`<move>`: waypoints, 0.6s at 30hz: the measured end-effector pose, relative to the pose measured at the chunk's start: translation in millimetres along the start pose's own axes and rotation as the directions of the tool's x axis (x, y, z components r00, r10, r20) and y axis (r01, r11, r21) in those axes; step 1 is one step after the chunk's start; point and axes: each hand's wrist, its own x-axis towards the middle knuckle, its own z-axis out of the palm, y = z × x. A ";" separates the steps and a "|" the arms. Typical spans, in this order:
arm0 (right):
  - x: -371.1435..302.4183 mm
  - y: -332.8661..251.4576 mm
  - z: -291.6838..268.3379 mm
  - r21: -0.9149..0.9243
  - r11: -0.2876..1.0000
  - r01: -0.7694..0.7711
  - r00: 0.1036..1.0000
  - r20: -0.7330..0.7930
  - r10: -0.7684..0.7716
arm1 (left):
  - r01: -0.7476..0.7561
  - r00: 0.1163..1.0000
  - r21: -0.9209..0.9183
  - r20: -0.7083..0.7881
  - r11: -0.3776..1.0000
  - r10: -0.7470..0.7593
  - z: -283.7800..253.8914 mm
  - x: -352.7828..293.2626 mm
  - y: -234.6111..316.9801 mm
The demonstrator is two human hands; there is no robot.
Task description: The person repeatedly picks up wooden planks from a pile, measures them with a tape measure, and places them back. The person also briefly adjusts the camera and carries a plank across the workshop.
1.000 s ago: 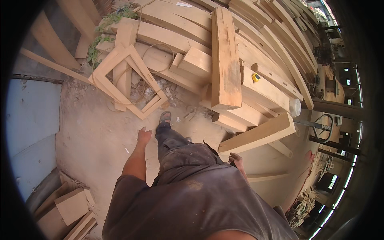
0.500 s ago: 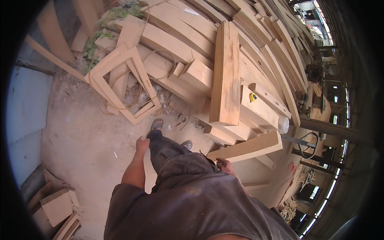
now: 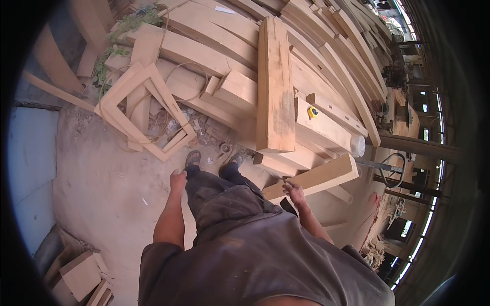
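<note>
My left hand (image 3: 177, 181) hangs beside my left thigh with its fingers curled in; whether anything is inside them is hidden. My right hand (image 3: 294, 194) is in front of the slanting wooden beam (image 3: 326, 176) at right, its fingers bent together. A small dark tip seems to stick out at those fingers, too small to name. Ahead of me, a thick squared timber (image 3: 275, 86) lies across the stacked wood. A yellow tape measure (image 3: 312, 112) rests on a beam just right of it, out of reach of either hand.
Joined wooden frames (image 3: 148, 112) lean at the left of the stacked boards (image 3: 219, 56), near green leaves (image 3: 135, 25). A clear round container (image 3: 358, 146) sits at a beam's end. Wood offcuts (image 3: 81, 275) lie at lower left, beside a pale panel (image 3: 30, 168).
My right hand has risen forward from beside my waist to in front of the slanting beam. My right foot has come forward level with the left. The wood pile has shifted left in view.
</note>
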 end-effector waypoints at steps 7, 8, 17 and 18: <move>98.4 10.3 -46.3 0.484 0.874 -0.025 1.000 0.022 0.017 | -0.082 0.953 -0.317 0.251 0.945 0.167 132.4 -29.2 113.2; 114.5 17.5 -48.8 0.555 0.831 -0.034 0.998 0.057 0.003 | -0.145 0.937 -0.223 0.283 0.964 0.206 154.1 -29.8 123.8; 216.4 10.9 -32.5 0.622 0.762 -0.182 0.978 0.035 0.204 | -0.410 0.912 0.144 0.095 0.900 0.400 358.5 -60.5 214.3; 223.9 7.0 -29.0 0.605 0.777 -0.174 0.981 0.042 0.187 | -0.388 0.921 0.214 0.061 0.896 0.384 374.2 -64.8 220.5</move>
